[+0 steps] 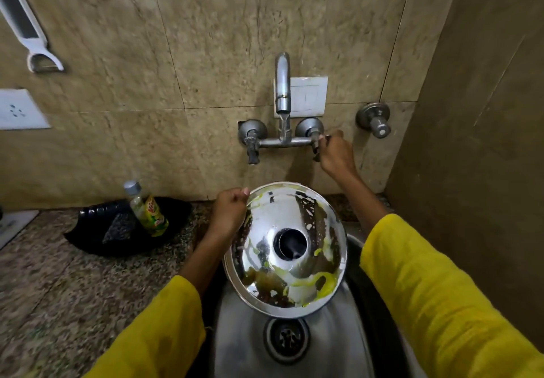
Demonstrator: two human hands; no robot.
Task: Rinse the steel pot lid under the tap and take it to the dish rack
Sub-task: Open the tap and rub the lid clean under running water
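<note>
The steel pot lid [306,221], round with a dark knob at its centre, is held over the steel sink [244,345]. Yellow-green streaks and suds cover its shiny face. My left hand [228,211] grips the lid's upper-left rim. My right hand [335,152] is closed around the right handle of the wall tap [283,92]. The spout curves out above the lid, and I see no water coming from it. No dish rack is in view.
A black tray [97,233] on the speckled counter to the left holds a small green-labelled bottle [148,209] and a scrubber. A second valve [375,123] sticks out of the wall to the right. The side wall stands close on the right. The drain [286,338] lies below the lid.
</note>
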